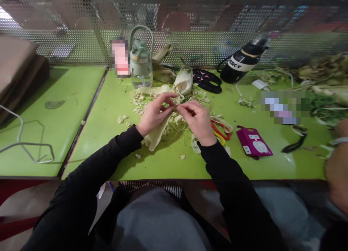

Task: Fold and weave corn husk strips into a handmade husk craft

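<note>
My left hand (157,113) and my right hand (199,121) meet over a heap of pale husk pieces. Thumb and forefinger of each are pinched together, with the tips nearly touching. Whatever small thing lies between the fingertips is too small to make out. A long pale strip of husk (156,138) slants down to the table below my left hand. Just beyond my fingers sits a cream-coloured, bulb-shaped husk bundle (184,81). Shreds and thin strands lie around and under both hands. Beside my right wrist are red and yellow loops (223,132), partly covered by husk.
A pale green bottle (141,66) and a tilted black bottle (240,61) stand by the perforated metal screen (89,44). On the right are a purple box with sockets (254,142), a white plug (260,85) and another person's arm (338,167). Bent wire (29,144) lies left.
</note>
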### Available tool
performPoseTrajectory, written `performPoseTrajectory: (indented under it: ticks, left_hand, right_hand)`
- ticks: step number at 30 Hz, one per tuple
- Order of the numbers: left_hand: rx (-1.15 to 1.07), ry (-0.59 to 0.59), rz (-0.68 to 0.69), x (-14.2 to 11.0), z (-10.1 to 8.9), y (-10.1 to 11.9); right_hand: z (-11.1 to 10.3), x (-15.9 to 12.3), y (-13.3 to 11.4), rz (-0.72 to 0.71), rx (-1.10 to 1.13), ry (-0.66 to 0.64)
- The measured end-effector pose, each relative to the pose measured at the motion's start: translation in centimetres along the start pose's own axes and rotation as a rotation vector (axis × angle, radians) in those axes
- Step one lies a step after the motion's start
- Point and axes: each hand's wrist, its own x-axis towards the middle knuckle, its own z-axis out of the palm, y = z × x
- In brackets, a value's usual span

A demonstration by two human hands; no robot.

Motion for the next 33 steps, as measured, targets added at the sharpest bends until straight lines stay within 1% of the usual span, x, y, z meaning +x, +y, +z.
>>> performPoseTrajectory:
  ticks: [3, 6, 9, 11, 12, 13, 15, 17, 18, 20, 22, 23, 24, 26, 28, 30, 31, 33]
  left_hand:
    - [0.034, -0.035, -0.004, 0.1, 0.0, 0.1]
    - [0.033, -0.018, -0.066, 0.3, -0.3, -0.1]
    - [0.015, 0.012, -0.163, 0.6, -0.6, -0.2]
    - [0.041, 0.014, -0.177, 0.7, -0.7, -0.2]
    - [0.071, 0.004, -0.165, 0.8, -0.7, -0.1]
    - [0.111, -0.019, -0.147, 0.8, -0.7, 0.0]
    - [0.186, -0.101, -0.103, 0.9, -0.6, 0.1]
    - [0.239, -0.201, -0.039, 0.9, -0.6, 0.2]
    - [0.244, -0.245, -0.007, 0.9, -0.6, 0.3]
    - [0.202, -0.339, 0.033, 0.9, -0.9, 0.5]
    - [0.093, -0.415, 0.029, 0.9, -1.3, 0.8]
    - [0.014, -0.435, 0.003, 0.9, -1.5, 1.0]
    - [-0.068, -0.439, -0.04, 0.9, -1.7, 1.2]
    - [-0.187, -0.41, -0.151, 0.7, -1.8, 1.5]
    - [-0.187, -0.37, -0.244, 0.7, -1.6, 1.8]
    - [-0.115, -0.365, -0.304, 0.7, -1.4, 1.9]
    - [-0.088, -0.394, -0.331, 0.7, -1.3, 1.8]
    - [-0.088, -0.494, -0.374, 0.9, -1.4, 1.8]
  right_hand:
    - [0.4, -0.2, -0.1, -0.15, -0.079, 0.104]
    - [0.2, -0.7, -0.6, -0.275, -0.152, 0.164]
    - [-0.2, -1.1, -1.0, -0.377, -0.134, 0.15]
    - [-0.3, -1.1, -1.0, -0.391, -0.071, 0.123]
    - [-0.3, -1.0, -0.9, -0.355, -0.003, 0.115]
    - [-0.2, -0.9, -0.7, -0.285, 0.099, 0.113]
    - [-0.1, -0.5, -0.4, -0.08, 0.378, 0.1]
    - [0.0, -0.2, -0.2, 0.114, 0.655, 0.059]
    - [0.0, 0.0, -0.2, 0.182, 0.751, 0.033]
    - [-0.1, 0.2, -0.3, 0.263, 0.85, 0.003]
    - [-0.1, 0.3, -0.5, 0.298, 0.865, 0.01]
    - [0.0, 0.3, -0.6, 0.303, 0.857, 0.022]
    - [0.1, 0.3, -0.7, 0.304, 0.845, 0.028]
    - [0.4, 0.1, -0.9, 0.301, 0.821, 0.011]
    - [0.7, 0.0, -1.0, 0.293, 0.809, -0.007]
    - [0.9, 0.0, -1.1, 0.281, 0.811, -0.01]
    - [0.9, 0.0, -1.1, 0.277, 0.816, -0.008]
    - [0.8, 0.0, -1.0, 0.279, 0.831, -0.012]
